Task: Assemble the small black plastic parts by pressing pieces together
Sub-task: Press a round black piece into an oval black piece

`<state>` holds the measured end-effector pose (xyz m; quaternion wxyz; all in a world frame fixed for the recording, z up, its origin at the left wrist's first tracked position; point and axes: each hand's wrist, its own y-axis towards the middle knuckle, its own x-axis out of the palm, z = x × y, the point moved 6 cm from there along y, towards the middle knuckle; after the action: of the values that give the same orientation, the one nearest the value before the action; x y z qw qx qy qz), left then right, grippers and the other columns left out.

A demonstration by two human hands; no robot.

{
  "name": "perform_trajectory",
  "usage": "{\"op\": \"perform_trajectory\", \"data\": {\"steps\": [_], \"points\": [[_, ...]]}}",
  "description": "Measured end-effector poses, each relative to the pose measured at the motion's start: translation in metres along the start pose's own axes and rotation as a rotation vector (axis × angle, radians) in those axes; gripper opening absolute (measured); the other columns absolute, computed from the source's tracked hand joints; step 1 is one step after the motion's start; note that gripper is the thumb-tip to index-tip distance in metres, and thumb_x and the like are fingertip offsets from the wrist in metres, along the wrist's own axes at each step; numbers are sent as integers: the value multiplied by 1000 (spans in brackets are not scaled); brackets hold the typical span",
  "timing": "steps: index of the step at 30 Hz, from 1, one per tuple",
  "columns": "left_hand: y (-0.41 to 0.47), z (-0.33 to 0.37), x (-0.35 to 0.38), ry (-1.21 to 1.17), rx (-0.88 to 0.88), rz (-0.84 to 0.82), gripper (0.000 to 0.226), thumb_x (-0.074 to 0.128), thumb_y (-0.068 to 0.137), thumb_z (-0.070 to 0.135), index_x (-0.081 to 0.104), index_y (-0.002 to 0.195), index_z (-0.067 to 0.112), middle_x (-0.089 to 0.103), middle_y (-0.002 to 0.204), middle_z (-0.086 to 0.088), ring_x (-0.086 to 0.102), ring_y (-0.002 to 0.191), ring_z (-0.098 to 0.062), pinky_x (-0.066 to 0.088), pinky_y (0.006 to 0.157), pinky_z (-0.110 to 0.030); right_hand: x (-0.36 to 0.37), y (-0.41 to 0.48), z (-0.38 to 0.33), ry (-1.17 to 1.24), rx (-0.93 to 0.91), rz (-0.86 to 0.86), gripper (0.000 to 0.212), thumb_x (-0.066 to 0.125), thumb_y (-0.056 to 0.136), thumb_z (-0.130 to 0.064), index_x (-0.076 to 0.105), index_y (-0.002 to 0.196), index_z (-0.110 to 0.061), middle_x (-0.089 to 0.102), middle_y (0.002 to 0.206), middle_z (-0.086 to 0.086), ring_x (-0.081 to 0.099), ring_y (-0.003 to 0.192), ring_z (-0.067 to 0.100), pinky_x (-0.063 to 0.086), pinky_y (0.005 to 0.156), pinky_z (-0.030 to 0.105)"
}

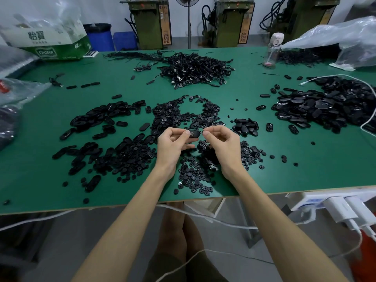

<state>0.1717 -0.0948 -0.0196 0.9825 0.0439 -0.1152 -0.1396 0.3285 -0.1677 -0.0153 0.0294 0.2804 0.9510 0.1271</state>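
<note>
Hands held over green table (264,169), above scattered round parts (195,176). Left hand (173,141) pinches oval black piece (194,133) between thumb and fingers. Right hand (221,143), fingers curled, pinches small black part (203,132), mostly hidden, just beside it.

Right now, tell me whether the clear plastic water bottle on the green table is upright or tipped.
Upright. The clear plastic water bottle stands on its base on the green table, pale cap uppermost.
</note>
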Motion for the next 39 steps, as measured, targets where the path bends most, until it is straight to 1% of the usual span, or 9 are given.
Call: {"op": "perform_trajectory", "data": {"steps": [6,10,15,17,22,27,32,36,39], "points": [[-1,-1,0,-28,-28,1,17,63,100,3,59,108,-11,74,103,-23,78,92,-31,64,73,-33,1,0,0,-24,-6,-4,7,81,87,-15,77,92,-18,76,84,5,70,79,17,57,78,33],[-3,0,3,-34,-32,-25,17,64,100,2,58,108,-12,74,96,-16,78,91,-29,63,69,-29,2,0,0,-69,-16,-14,6,80,87,-15,76,90,-19,76,84,0,69,79,15,58,78,34],[-3,0,6,-22,-45,-93,15,70,97,3,63,103,-9,72,107,-27,77,97,-30,63,71,-32,2,0,0,-78,-13,-6,5,79,88,-15,76,90,-18,75,82,-1,67,76,12,57,75,32],[-4,0,7,-19,-47,-114,14,72,95,3,65,98,-8,73,105,-26,77,99,-30,64,72,-34,2,0,0,-79,-12,5,4,79,88,-15,76,90,-17,75,82,-2,67,76,11,57,74,31],[-3,0,7,12,-35,-136,18,73,94,4,65,100,-11,78,98,-17,77,99,-28,64,73,-37,2,-1,-2,-98,-4,7,3,78,90,-15,76,92,-16,77,84,1,72,83,23,60,79,38],[-2,0,6,10,-26,-129,13,72,95,5,66,98,-7,78,97,-18,77,97,-30,63,71,-33,2,0,-2,-138,5,15,3,78,90,-19,76,91,-18,76,82,-2,68,76,9,58,74,30],[-2,-1,6,20,-27,-131,14,74,93,5,67,98,-6,79,93,-15,78,94,-28,62,75,-30,1,-1,-2,-132,4,25,3,77,91,-20,75,92,-19,76,83,-1,67,76,8,56,74,27],[-2,-2,6,20,-21,-124,13,75,93,5,67,98,-4,79,90,-12,78,91,-27,61,78,-29,3,-2,-4,-177,-16,4,3,78,90,-21,75,90,-20,75,81,-6,64,72,-1,49,69,14],[-2,-2,5,12,-16,-117,12,75,92,4,67,98,-2,78,91,-13,77,91,-28,62,79,-30,4,-3,-5,-195,-15,2,4,78,90,-21,75,90,-18,74,82,-6,62,71,-3,47,67,12]]}}
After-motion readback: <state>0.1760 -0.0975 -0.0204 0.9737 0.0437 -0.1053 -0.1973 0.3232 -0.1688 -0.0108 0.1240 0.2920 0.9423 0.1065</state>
